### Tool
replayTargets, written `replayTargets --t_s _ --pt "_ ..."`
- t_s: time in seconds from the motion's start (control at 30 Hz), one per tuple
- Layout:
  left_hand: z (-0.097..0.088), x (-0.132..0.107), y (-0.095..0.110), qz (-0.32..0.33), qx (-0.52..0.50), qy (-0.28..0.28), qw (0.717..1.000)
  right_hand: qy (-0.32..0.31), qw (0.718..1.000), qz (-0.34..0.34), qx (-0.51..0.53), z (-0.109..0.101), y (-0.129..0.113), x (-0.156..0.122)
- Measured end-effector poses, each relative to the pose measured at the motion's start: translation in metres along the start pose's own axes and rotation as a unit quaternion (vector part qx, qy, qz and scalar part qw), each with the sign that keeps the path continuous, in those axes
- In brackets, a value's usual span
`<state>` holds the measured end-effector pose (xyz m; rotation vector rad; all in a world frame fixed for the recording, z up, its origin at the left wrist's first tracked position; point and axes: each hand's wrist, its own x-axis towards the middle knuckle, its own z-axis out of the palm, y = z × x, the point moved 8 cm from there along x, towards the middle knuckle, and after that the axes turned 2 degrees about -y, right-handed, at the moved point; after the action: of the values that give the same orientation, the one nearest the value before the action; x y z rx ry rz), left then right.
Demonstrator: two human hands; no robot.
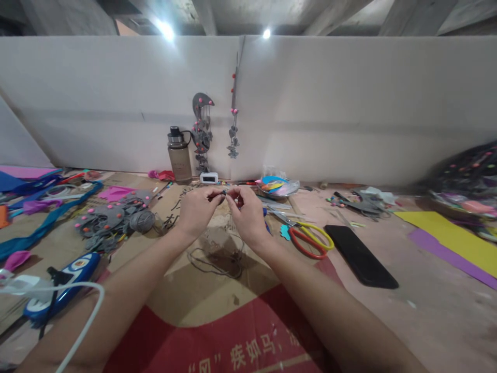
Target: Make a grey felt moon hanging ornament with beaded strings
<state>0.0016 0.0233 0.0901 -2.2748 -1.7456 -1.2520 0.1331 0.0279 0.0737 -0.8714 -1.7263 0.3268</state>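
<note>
over the wide cardboard (182, 311), the left hand (197, 211) and the right hand (249, 213) meet, both pinching. below them the thin cord (205, 267) lies in loose loops — probably light, soft and limp, best taken near one end. between the fingertips of both hands is a small dark piece (223, 193) — it seems light, perhaps stiff, better held by its edges.

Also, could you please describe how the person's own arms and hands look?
The left forearm and right forearm are bare, with no sleeve in view. The left hand and right hand wear no gloves; I see no watch or bracelet, and no ring that I can make out. A white cable crosses in front of the left forearm.
</note>
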Motion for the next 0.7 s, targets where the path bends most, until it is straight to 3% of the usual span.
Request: replayTargets --t_s 0.23,0.53,0.7 --pt "0.003 0.000 0.007 0.015 -0.011 -0.021 1.000 0.002 0.999 -0.040 -0.025 0.000 -0.006 -0.001" --pt "-0.003 0.000 0.008 -0.001 -0.033 0.001 0.999 -0.009 0.996 -0.076 -0.041 0.001 -0.009 -0.004" --pt "-0.006 0.001 0.001 -0.047 -0.119 0.021 0.992 -0.013 0.990 -0.115 -0.079 -0.001 -0.015 -0.004"
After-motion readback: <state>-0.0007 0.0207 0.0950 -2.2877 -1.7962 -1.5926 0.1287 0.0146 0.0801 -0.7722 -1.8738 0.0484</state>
